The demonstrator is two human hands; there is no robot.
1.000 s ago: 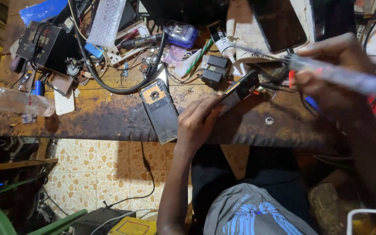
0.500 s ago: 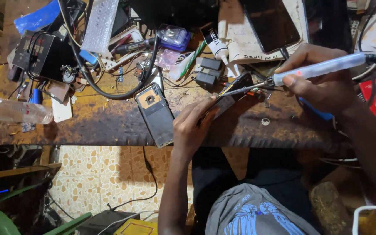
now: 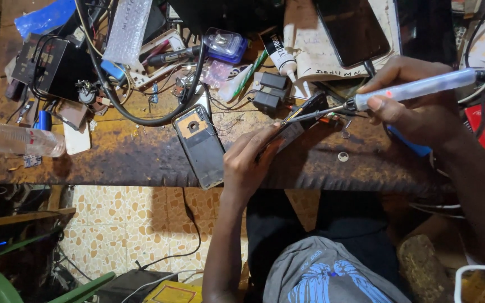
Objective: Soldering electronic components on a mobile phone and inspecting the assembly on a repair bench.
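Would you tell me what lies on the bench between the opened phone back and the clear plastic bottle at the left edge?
In the head view, between the phone back and the bottle lies a small white flat piece; otherwise it is bare, rust-stained bench top.

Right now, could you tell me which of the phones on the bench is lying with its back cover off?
The phone at the bench's front edge, left of the left hand: its orange inside shows. The phone at the far side shows only a closed dark face.

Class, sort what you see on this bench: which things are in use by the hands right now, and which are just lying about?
In use:
left hand
right hand
soldering iron
small dark part under the left fingers

Lying about:
opened phone back
plastic bottle
glue tube
bubble wrap
two black blocks
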